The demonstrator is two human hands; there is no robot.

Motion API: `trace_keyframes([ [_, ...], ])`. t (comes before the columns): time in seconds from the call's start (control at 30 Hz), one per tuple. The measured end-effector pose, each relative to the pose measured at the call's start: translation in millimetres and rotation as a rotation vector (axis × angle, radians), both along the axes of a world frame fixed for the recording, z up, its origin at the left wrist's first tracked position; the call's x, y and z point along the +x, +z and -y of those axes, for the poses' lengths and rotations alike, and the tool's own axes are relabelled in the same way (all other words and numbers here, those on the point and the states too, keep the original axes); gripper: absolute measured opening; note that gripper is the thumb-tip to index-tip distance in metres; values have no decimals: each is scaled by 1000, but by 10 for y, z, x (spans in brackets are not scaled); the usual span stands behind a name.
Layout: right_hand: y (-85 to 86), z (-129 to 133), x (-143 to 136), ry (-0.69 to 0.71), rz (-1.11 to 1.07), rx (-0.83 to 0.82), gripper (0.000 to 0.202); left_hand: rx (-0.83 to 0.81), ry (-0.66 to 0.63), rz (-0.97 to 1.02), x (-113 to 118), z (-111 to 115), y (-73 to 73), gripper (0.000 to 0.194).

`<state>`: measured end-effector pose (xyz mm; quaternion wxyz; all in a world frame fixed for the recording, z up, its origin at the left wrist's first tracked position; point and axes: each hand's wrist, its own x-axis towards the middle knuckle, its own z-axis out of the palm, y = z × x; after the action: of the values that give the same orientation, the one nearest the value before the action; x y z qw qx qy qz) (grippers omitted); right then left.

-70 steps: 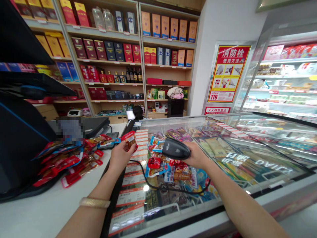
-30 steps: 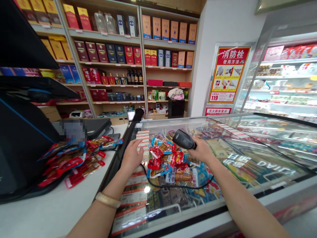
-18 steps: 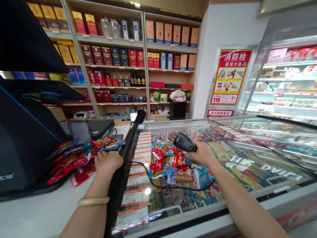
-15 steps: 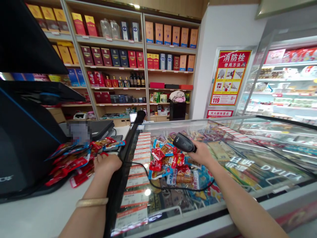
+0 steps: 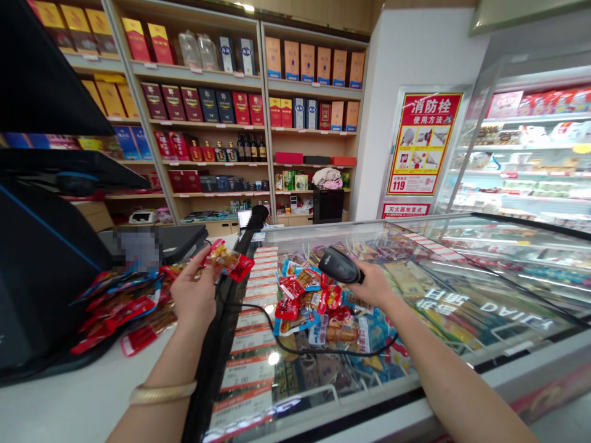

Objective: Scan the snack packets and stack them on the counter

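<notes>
My left hand [image 5: 196,289] pinches a small red-and-yellow snack packet [image 5: 231,259], raised above the dark edge between counter and freezer. Behind and left of that hand, a loose heap of red and blue snack packets [image 5: 122,307] lies on the counter by the black register. My right hand [image 5: 372,286] is wrapped round the handle of a black barcode scanner [image 5: 340,264], its head pointing left. Under the scanner, another pile of red and blue packets [image 5: 302,292] rests on the freezer's glass top, with a larger clear-and-white sausage packet [image 5: 341,332] at its near side.
The scanner's black cable [image 5: 318,351] loops over the freezer glass [image 5: 443,351]. At left a black register [image 5: 41,271] stands on the white counter [image 5: 55,400]. Shelves of boxed bottles [image 5: 207,74] line the back wall, and a person's dark-haired head [image 5: 260,216] shows behind the freezer.
My left hand has risen from the heap on the counter and moved slightly right, lifting one snack packet. My right hand still holds the scanner over the other pile.
</notes>
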<state>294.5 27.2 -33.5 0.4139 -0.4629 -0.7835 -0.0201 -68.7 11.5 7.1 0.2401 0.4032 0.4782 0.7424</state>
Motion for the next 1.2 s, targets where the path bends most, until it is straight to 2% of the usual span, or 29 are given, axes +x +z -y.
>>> trace_keyframes([
  [0.1,6,13,-13,19,-7,8,17,-68,-156,497,55,-40,0,31],
  [0.17,20,34,-29,39,-12,17,17,-147,-266,689,84,-40,-5,28],
  [0.23,45,67,-53,79,-12,19,18,-148,-408,780,118,-25,-24,23],
  [0.33,97,136,-101,184,-2,-24,20,-87,-672,786,193,2,-63,16],
  [0.43,147,212,-160,294,6,-77,21,-88,-808,758,281,17,-87,15],
  [0.53,181,269,-216,379,-2,-95,22,-132,-853,729,342,24,-99,19],
  [0.67,213,326,-274,454,-5,-115,13,-168,-864,669,377,36,-132,30],
  [0.77,235,375,-312,489,21,-131,10,-200,-881,629,402,44,-158,29],
  [0.9,261,429,-355,518,32,-146,11,-234,-940,580,449,56,-165,25],
  [1.07,280,443,-381,536,16,-175,11,-230,-1012,549,476,60,-169,29],
  [1.2,278,442,-388,531,24,-191,11,-229,-1016,552,476,67,-172,31],
])
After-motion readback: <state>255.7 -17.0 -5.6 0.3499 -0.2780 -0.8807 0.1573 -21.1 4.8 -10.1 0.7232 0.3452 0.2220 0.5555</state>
